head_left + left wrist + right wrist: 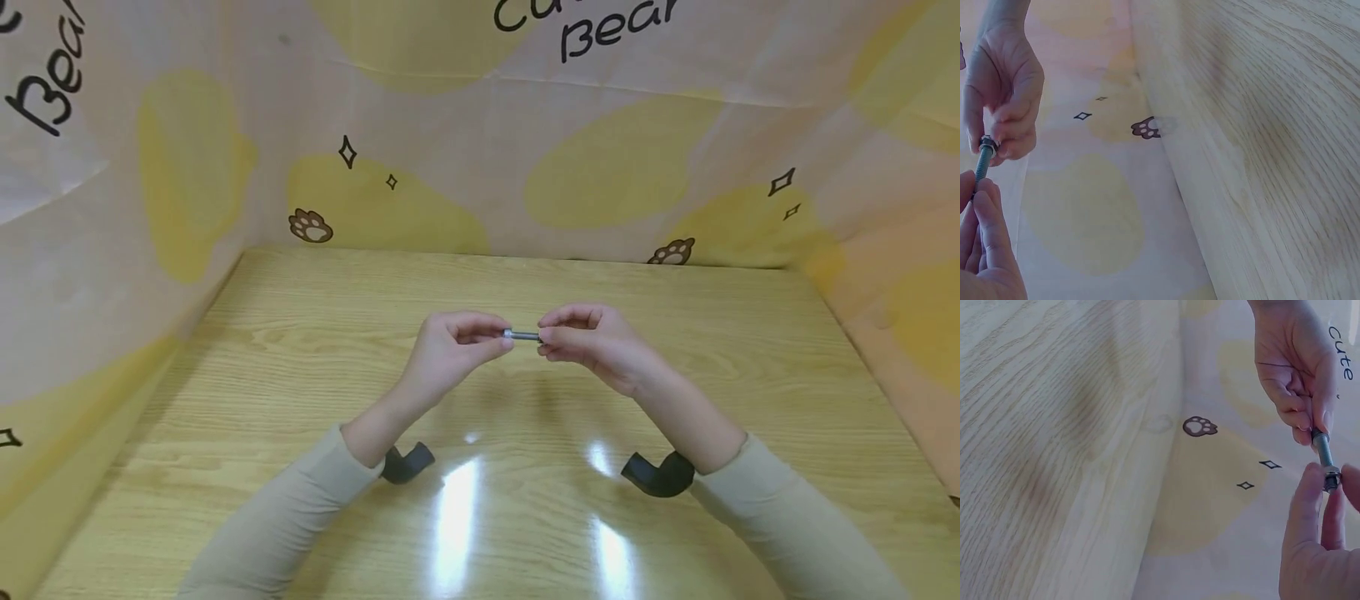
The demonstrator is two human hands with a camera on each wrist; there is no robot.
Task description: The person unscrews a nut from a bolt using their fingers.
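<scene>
A slim metal bolt (525,336) is held level between both hands, above the table. The left hand (457,346) pinches one end, where a wider silver collar shows beside the fingertips. At the other end, the thumb and fingers of the right hand (600,342) pinch a nut (1331,471) on the shaft. A dark tip of the bolt pokes out past this nut in the right wrist view. Thread on the shaft (983,161) shows between the hands in the left wrist view. The left fingertips partly hide their end of the bolt.
The wood-grain table (337,292) reflects bright light near the front. Printed cloth (450,125) with yellow patches and paw prints walls it at the back and both sides. A black curved piece (408,463) sits by the left wrist, another black curved piece (658,475) by the right.
</scene>
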